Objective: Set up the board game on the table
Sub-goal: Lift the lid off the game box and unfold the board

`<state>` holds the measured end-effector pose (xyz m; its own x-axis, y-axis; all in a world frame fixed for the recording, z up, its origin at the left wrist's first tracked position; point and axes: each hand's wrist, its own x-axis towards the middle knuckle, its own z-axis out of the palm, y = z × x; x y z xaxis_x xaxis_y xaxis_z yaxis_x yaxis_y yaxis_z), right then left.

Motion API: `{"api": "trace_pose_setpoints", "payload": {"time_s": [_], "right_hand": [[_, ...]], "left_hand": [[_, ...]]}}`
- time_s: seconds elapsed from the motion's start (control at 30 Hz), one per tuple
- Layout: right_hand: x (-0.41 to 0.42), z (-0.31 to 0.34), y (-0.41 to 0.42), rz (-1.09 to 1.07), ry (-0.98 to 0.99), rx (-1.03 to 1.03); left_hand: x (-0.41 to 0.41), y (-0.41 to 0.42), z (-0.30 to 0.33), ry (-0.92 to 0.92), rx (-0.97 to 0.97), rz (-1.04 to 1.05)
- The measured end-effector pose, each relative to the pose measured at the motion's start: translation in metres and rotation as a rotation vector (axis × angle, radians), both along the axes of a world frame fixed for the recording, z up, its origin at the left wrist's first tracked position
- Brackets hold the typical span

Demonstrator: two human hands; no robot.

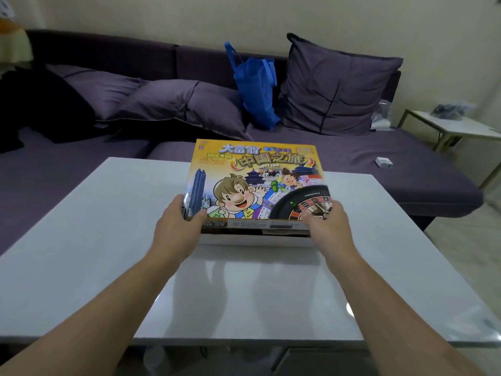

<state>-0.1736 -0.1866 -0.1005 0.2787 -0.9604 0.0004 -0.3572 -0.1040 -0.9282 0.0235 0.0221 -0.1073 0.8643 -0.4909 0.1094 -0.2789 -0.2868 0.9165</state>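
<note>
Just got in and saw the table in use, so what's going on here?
A person is setting up a board game. Both hands grip the near corners of a yellow cardboard game box lid: the left hand at its left corner, the right hand at its right. The lid is raised slightly off the white box base, which sits on the glossy white table. Nothing is unpacked yet. A purple sofa stands behind.

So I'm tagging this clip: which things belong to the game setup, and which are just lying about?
Job: game box lid, white box base, table, left hand, right hand.
Lying about: blue bag, cushions, small white box, side table.
</note>
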Motion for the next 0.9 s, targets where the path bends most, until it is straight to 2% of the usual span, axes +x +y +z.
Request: {"api": "trace_pose_setpoints", "payload": {"time_s": [0.1, 0.27, 0.37, 0.43, 0.53, 0.6, 0.67, 0.73, 0.8, 0.9], "right_hand": [[-0.007, 0.017, 0.005, 0.014, -0.128, -0.022], [-0.020, 0.062, 0.022, 0.091, -0.620, 0.299], [-0.016, 0.083, 0.044, 0.321, -0.702, 0.378], [-0.004, 0.095, 0.069, 0.430, -0.731, 0.308], [0.029, 0.107, 0.121, 0.522, -0.568, -0.052], [0.062, 0.106, 0.158, 0.563, -0.429, -0.335], [0.104, 0.091, 0.192, 0.599, -0.299, -0.620], [0.150, 0.065, 0.222, 0.659, -0.157, -0.851], [0.191, 0.033, 0.242, 0.784, 0.030, -0.976], [0.232, -0.006, 0.264, 1.015, 0.419, -0.967]], "left_hand": [[0.001, 0.002, 0.009, -0.029, -0.062, 0.005], [0.013, 0.022, 0.026, 0.047, -0.207, -0.045], [0.030, 0.040, 0.032, 0.089, -0.232, -0.029], [0.043, 0.053, 0.038, 0.135, -0.239, 0.005], [0.058, 0.078, 0.048, 0.227, -0.303, 0.056], [0.071, 0.101, 0.050, 0.297, -0.417, 0.092], [0.088, 0.124, 0.049, 0.414, -0.640, 0.129], [0.104, 0.146, 0.049, 0.561, -0.837, 0.253], [0.119, 0.167, 0.046, 0.669, -0.813, 0.484], [0.135, 0.191, 0.027, 0.774, -0.533, 0.644]]}}
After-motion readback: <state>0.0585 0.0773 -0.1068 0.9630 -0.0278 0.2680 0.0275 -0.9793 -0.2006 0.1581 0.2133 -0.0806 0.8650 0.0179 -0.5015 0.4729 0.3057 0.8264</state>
